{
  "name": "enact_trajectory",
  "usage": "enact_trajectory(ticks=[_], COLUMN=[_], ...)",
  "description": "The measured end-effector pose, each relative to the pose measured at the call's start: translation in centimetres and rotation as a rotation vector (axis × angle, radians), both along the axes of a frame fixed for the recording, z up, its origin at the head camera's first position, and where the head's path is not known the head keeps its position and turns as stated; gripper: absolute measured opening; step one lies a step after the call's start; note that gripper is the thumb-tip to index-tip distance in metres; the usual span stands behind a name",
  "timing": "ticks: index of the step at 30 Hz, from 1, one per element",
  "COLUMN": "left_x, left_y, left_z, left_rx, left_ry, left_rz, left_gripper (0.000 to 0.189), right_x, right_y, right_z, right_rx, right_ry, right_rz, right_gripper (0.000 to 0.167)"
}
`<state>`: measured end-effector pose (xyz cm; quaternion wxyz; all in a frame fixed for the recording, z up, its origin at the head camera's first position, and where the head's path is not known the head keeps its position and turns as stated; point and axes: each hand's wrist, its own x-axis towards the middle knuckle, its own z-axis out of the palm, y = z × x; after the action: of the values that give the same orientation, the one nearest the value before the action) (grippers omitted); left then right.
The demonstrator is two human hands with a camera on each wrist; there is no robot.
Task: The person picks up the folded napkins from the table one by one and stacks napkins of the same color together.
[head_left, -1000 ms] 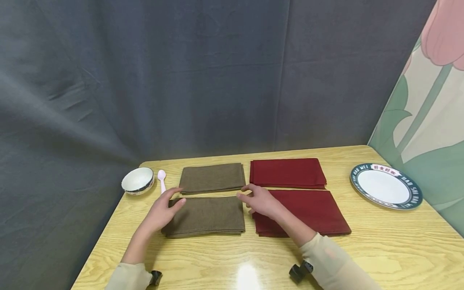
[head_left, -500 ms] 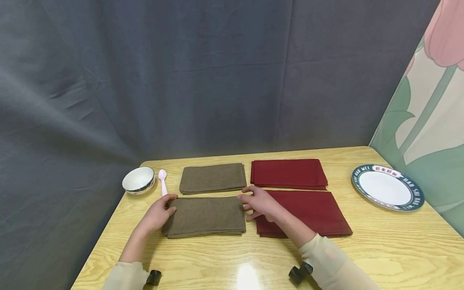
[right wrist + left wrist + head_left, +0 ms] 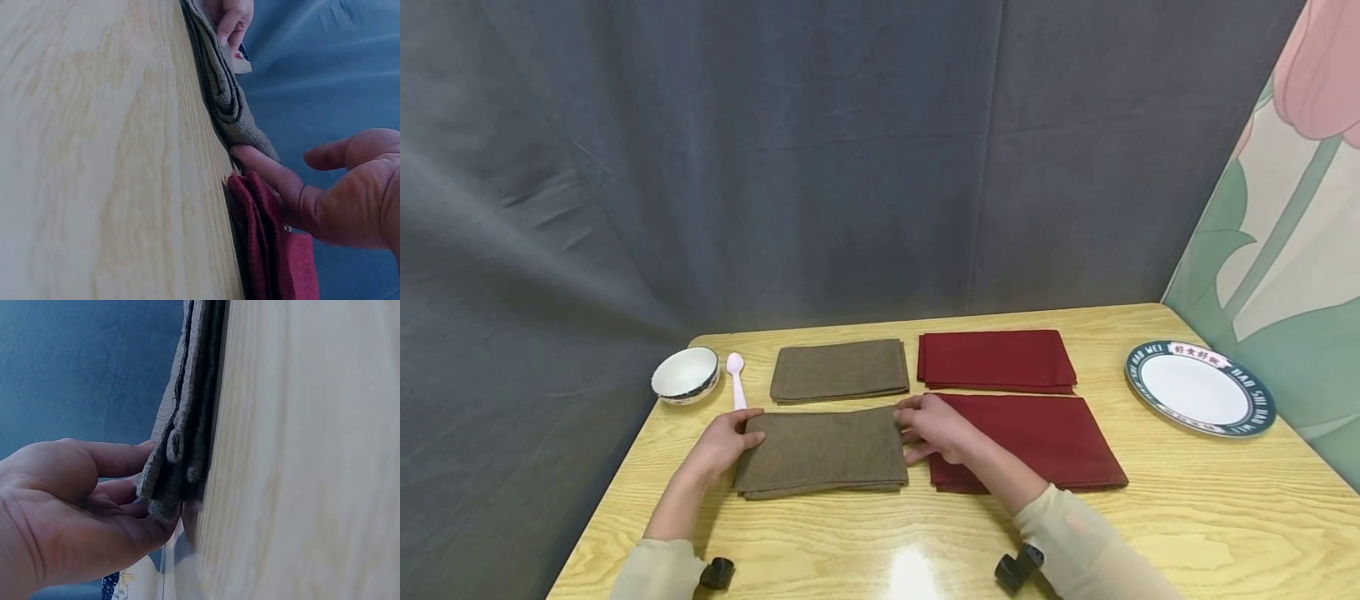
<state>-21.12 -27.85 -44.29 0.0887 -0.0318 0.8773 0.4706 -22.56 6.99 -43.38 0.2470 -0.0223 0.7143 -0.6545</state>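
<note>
In the head view, a folded brown cloth (image 3: 823, 450) lies at the front, between both hands. My left hand (image 3: 722, 446) pinches its left end; in the left wrist view the thumb and fingers (image 3: 122, 459) close over the layered edge of the cloth (image 3: 181, 444). At the opposite end is my right hand (image 3: 932, 425). In the right wrist view one of its fingers (image 3: 269, 169) reaches under the end of the brown cloth (image 3: 240, 119), while another finger (image 3: 325, 155) stands apart above it. A folded red cloth (image 3: 1030, 442) sits partly beneath the right hand.
Behind lie a second brown cloth (image 3: 838, 371) and a second red cloth (image 3: 997, 360). A white bowl (image 3: 685, 372) and a pink spoon (image 3: 736, 379) stand at the left, a rimmed plate (image 3: 1198, 388) at the right. A dark curtain (image 3: 842, 167) hangs behind the wooden table (image 3: 820, 550).
My left hand has come down onto the left end of the front brown cloth and taken hold of it. The right hand has moved slightly against the other end, whose back corner now rises a little.
</note>
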Motion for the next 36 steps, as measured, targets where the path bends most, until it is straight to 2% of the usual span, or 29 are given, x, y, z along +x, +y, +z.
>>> enact_trajectory(ticks=[6,15,25,32,36], left_x=[-0.1,-0.13,0.11,0.02,-0.09], left_y=[-0.05,0.1,-0.16,-0.08,-0.06], left_z=[-0.17,-0.18,0.18,0.27,0.25], left_rx=[-0.005,0.038,0.04,0.057,0.11], left_ry=[0.027,0.049,0.035,0.06,0.048], left_rz=[0.019,0.047,-0.01,-0.02,-0.012], left_gripper=[0.043,0.033,0.038,0.038,0.039], right_x=[0.15,-0.14,-0.17,-0.16,-0.24], right_y=[0.0,0.12,-0.17,-0.13,-0.19], right_z=[0.01,-0.52,-0.78,-0.86,-0.9], right_rx=[-0.004,-0.018,-0.023,-0.017,-0.012], right_ry=[0.003,-0.006,-0.003,-0.004,0.006], right_rz=[0.021,0.035,0.036,0.013,0.008], right_gripper=[0.044,0.047,0.042,0.045,0.044])
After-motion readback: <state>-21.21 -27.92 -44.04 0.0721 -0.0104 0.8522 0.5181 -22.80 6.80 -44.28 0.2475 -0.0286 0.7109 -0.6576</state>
